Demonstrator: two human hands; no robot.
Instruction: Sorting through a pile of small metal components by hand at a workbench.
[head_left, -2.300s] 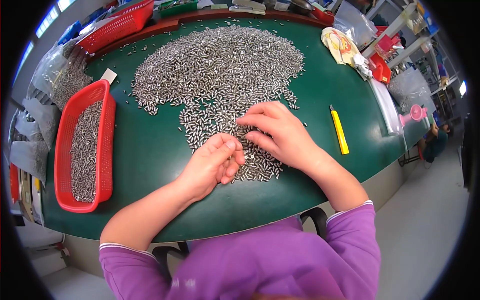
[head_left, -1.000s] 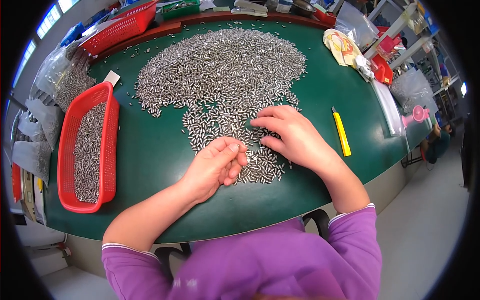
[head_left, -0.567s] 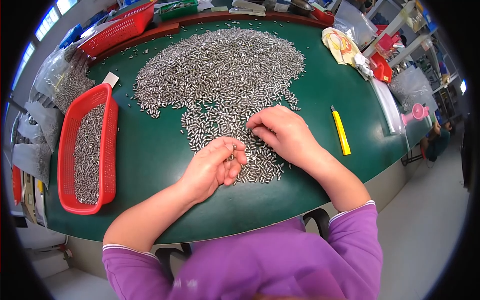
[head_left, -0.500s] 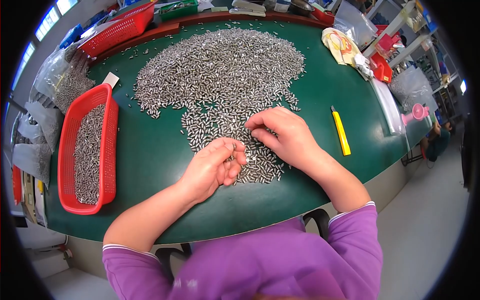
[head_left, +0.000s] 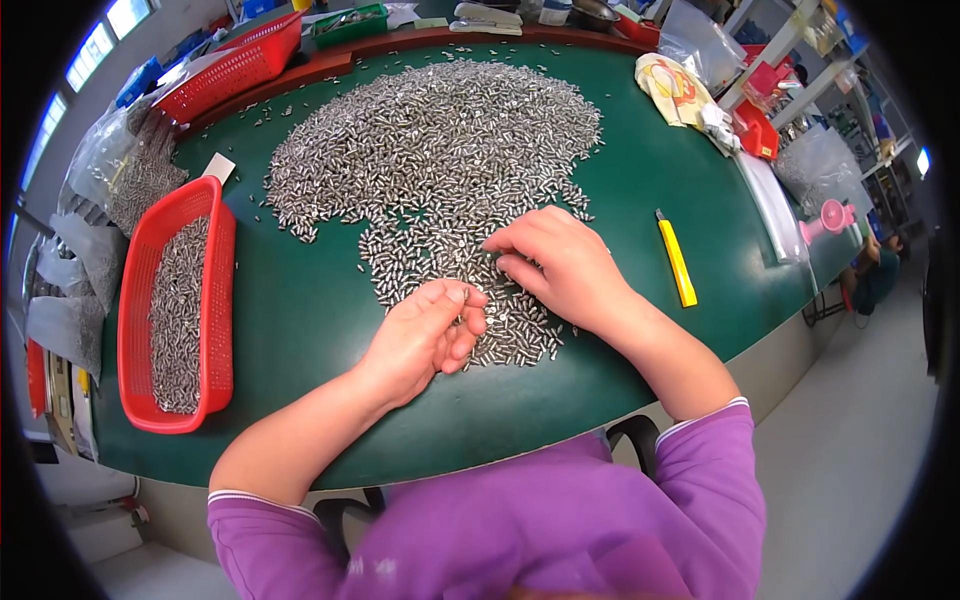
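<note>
A large heap of small silver metal pins (head_left: pixel 430 140) spreads over the green table and runs down in a narrower patch toward me. At the near left edge of that patch, my left hand (head_left: pixel 425 335) is curled, palm partly up, with a metal pin pinched at its thumb and fingertips. Just to its right, my right hand (head_left: pixel 560 260) hovers low over the patch, palm down. Its thumb and index tips come close together at the pins; whatever lies between them is too small to make out.
A red perforated basket (head_left: pixel 225 300) with many pins stands at left. On the right lies a yellow utility knife (head_left: pixel 676 262). Clear bags of pins (head_left: pixel 145 185) line the left edge; a cloth bag (head_left: pixel 672 92) and a pink fan-like object (head_left: pixel 830 220) are at far right.
The view has shifted slightly. Both hands stay over the same spot, with only small movements of the fingers.
</note>
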